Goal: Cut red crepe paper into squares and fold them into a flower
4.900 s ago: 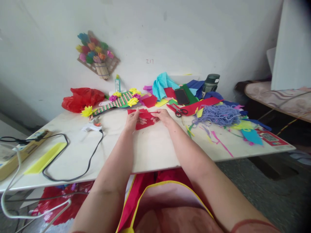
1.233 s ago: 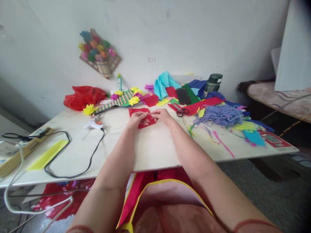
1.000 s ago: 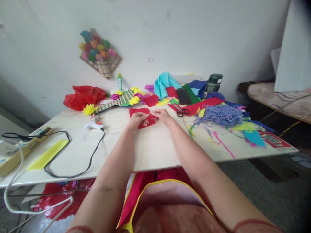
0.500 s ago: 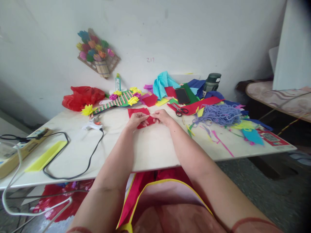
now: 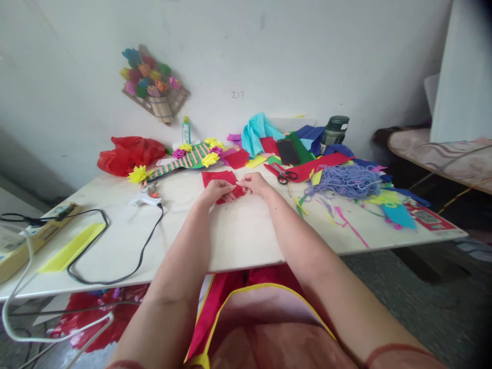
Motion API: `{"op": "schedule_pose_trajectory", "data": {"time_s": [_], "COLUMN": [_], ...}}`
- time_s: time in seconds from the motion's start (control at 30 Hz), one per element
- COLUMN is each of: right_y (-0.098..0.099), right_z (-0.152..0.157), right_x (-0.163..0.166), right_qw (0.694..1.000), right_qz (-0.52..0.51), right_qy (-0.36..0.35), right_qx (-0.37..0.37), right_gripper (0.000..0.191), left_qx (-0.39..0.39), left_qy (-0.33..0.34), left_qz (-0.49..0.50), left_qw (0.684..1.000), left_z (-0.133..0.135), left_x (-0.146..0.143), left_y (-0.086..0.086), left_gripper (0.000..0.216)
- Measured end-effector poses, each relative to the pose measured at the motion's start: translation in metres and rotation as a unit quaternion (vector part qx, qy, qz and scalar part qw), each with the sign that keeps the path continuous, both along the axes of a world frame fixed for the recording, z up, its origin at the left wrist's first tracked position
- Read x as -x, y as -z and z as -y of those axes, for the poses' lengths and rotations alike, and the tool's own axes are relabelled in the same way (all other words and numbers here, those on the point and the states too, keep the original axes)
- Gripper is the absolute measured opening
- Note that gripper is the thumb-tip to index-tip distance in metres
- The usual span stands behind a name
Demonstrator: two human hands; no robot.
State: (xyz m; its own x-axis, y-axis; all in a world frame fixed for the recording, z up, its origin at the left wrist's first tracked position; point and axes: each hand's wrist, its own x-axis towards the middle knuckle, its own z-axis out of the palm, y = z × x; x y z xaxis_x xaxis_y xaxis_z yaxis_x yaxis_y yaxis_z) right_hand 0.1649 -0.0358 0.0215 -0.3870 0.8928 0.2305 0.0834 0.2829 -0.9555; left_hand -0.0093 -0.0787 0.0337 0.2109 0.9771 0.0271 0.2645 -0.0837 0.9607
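A square of red crepe paper lies at the middle of the white table. My left hand pinches its right part, thumb against fingers. Close beside it, my right hand has its fingertips pinched on the paper's right edge. The fingertips of both hands nearly meet, and the fingers hide much of that edge. To the right of my hands lie scissors with dark handles. Behind my left hand sits a guitar-shaped craft with green, striped sticks and yellow and purple paper flowers.
A white glue gun with a black cord lies left, near a power strip and a yellow strip. At right are purple yarn, a phone, a dark bottle and coloured scraps. A red bag stands back left.
Almost nothing differs. Both hands stay pinched at the red paper's right edge, with only a very slight shift of the fingers.
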Motion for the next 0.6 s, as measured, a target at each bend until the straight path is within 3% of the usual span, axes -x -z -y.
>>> {"op": "schedule_pose_trajectory", "data": {"time_s": [0.2, 0.6], "right_y": [-0.0056, -0.0030], "right_z": [0.0066, 0.0015], "right_x": [-0.0039, -0.0034], "right_qw": [0.996, 0.998], "right_qz": [0.022, 0.047], "right_qy": [-0.048, -0.029], "right_qx": [0.070, -0.002], "right_gripper": [0.028, 0.025], "left_qx": [-0.035, -0.028], "left_qy": [0.025, 0.028], "left_qz": [-0.012, -0.015], "left_qw": [0.999, 0.999], "left_z": [-0.0006, -0.0007], "left_x": [0.0008, -0.0023], "left_y": [-0.0002, 0.0003], "left_gripper": [0.035, 0.033]}}
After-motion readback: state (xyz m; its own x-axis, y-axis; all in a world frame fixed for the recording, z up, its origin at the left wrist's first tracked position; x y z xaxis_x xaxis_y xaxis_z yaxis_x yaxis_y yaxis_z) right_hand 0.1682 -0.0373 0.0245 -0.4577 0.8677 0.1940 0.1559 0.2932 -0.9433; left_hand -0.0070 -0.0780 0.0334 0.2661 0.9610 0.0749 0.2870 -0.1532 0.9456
